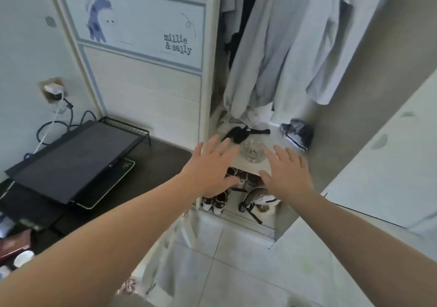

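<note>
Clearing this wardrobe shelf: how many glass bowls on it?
1: a glass bowl at the shelf's front edge, between left hand and right hand. Hanging clothes may hide more.

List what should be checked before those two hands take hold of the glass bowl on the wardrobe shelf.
1. Hands free: left hand and right hand are open, holding nothing. Ok.
2. Target in view: glass bowl stands upright on the white shelf, between the hands. Ok.
3. Grip: neither hand closes on the bowl yet. Not ok.
4. Clutter: black strap lies just behind the bowl; touching it? Cannot tell.
5. Contents: something small inside, too blurred. Cannot tell.
6. Overhead: hanging clothes end behind the bowl, not over it. Ok.
</note>
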Tool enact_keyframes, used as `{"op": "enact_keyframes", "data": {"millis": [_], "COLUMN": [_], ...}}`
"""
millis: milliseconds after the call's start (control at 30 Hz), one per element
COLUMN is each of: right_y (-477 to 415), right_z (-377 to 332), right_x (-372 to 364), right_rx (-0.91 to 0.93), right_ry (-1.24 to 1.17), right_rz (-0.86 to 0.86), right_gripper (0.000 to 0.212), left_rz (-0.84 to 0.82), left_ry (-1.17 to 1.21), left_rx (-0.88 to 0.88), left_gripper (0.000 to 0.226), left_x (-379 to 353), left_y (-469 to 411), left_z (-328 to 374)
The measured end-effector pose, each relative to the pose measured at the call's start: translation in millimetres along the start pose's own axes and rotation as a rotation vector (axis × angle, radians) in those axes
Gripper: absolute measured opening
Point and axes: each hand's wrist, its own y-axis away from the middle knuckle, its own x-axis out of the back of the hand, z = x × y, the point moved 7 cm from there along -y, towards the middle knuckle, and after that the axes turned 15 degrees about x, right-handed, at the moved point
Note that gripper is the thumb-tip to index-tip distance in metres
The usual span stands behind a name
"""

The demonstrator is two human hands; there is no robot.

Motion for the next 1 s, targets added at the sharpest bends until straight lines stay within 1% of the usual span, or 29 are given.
{"op": "enact_keyframes", "data": {"millis": [133, 200, 267, 300, 400, 467, 600, 700, 767, 833, 933, 1000], "right_y": [34, 45, 55, 59, 52, 45, 52, 83, 114, 154, 230, 284], "right_z": [44, 59, 71, 76, 101, 121, 162, 173, 174, 173, 153, 145], "right_x": [-2, -15, -40, -56, -116, -169, -286, -367, -403, -420, -426, -420], "right_rx": [-0.045, -0.073, -0.096, -0.096, -0.118, -0.133, -0.228, -0.326, -0.392, -0.461, -0.514, -0.557], "right_ry": [0.006, -0.040, -0.099, -0.114, -0.135, -0.098, -0.070, -0.059, -0.069, -0.056, -0.027, -0.002], "right_rz": [0.018, -0.014, -0.068, -0.070, -0.030, -0.001, 0.056, 0.073, 0.071, 0.091, 0.068, 0.069], "right_gripper": [0.063, 0.063, 0.062, 0.061, 0.060, 0.059, 0.060, 0.063, 0.064, 0.064, 0.068, 0.069], "left_rz": [-0.003, 0.002, -0.055, -0.078, -0.072, -0.028, 0.010, 0.084, 0.135, 0.155, 0.154, 0.150], "left_ry": [-0.069, -0.083, -0.077, -0.082, -0.107, -0.112, -0.189, -0.272, -0.293, -0.266, -0.223, -0.140], "left_rx": [-0.107, -0.145, -0.202, -0.225, -0.279, -0.270, -0.282, -0.368, -0.418, -0.430, -0.469, -0.496], "left_gripper": [0.085, 0.087, 0.088, 0.088, 0.087, 0.087, 0.090, 0.092, 0.093, 0.094, 0.095, 0.095], "left_x": [7, 6, -11, -27, -90, -138, -246, -310, -338, -352, -370, -373], "left_y": [-6, -10, -9, -10, -32, -59, -113, -125, -113, -88, -25, 16], "left_z": [66, 89, 111, 118, 135, 139, 152, 170, 186, 199, 218, 240]}}
